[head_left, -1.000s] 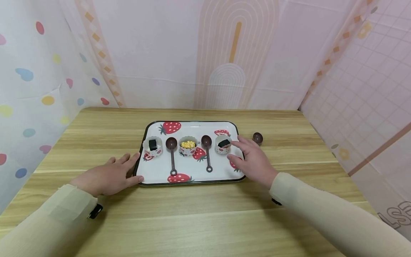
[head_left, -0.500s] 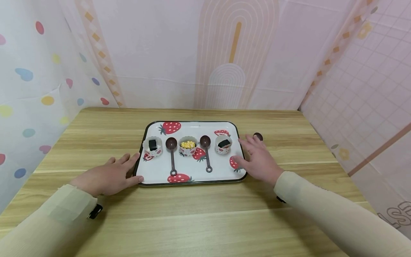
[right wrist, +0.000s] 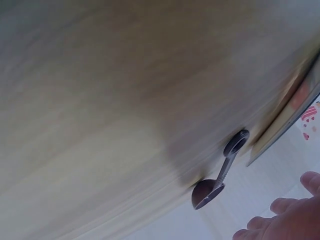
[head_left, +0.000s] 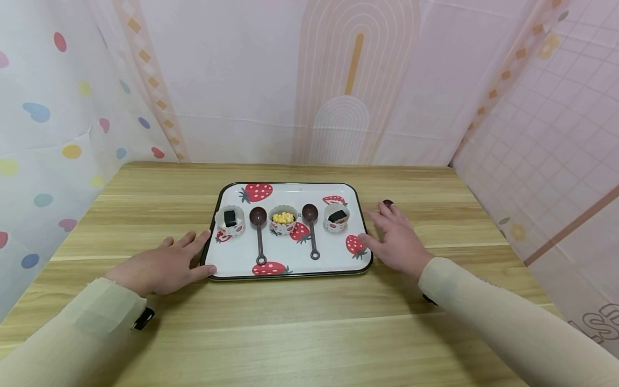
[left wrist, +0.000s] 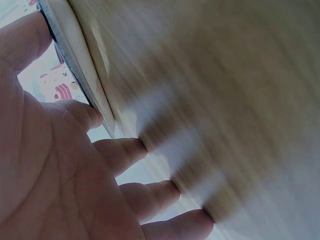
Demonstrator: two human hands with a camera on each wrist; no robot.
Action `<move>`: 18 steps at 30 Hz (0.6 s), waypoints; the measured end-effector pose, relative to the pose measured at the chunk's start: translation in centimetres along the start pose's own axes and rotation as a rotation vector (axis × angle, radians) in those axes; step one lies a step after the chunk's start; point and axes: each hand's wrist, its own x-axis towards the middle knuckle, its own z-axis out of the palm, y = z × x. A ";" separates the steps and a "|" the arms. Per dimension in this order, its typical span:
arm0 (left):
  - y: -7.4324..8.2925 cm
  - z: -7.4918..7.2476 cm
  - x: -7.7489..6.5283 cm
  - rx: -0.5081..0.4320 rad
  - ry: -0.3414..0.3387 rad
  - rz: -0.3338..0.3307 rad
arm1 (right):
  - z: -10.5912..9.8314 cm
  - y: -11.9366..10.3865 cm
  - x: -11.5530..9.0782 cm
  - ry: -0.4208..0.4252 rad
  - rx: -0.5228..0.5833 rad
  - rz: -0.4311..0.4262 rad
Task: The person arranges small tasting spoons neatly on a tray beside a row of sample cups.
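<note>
A white strawberry-print tray (head_left: 290,255) with a dark rim lies on the table. At its left rim rests my left hand (head_left: 162,266), fingers spread; in the left wrist view the thumb and index finger meet the rim. My right hand (head_left: 398,242) hovers by the right rim, fingers loosely extended, holding nothing. Beyond its fingers is the brown bowl of a measuring spoon (head_left: 388,203); the right wrist view shows this whole spoon (right wrist: 226,170) on the table. On the tray, two brown measuring spoons (head_left: 258,216) (head_left: 310,213) lie among three paper cups (head_left: 234,230) (head_left: 282,228) (head_left: 336,226).
The outer cups hold dark-wrapped rice pieces (head_left: 230,217) (head_left: 337,216), and the middle one holds yellow pieces (head_left: 283,217). Wooden tabletop (head_left: 285,322) surrounds the tray. Patterned cloth (head_left: 242,80) hangs behind the table and along both sides.
My right hand has drawn back from the right paper cup, moving right past the tray rim and over the loose spoon. The spoon right of the middle cup shifted slightly. My left hand stays put.
</note>
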 end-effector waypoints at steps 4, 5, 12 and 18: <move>0.0 0.0 0.0 0.001 -0.002 -0.001 | 0.0 0.3 -0.1 -0.005 0.003 0.009; -0.1 0.0 0.0 0.001 -0.003 -0.002 | 0.0 0.4 -0.1 -0.004 0.000 0.008; -0.1 -0.1 -0.1 -0.001 -0.008 -0.004 | -0.2 1.0 -0.2 -0.011 -0.028 0.026; -0.1 -0.1 0.0 0.000 -0.008 -0.006 | -0.4 1.7 -0.3 -0.028 -0.075 0.049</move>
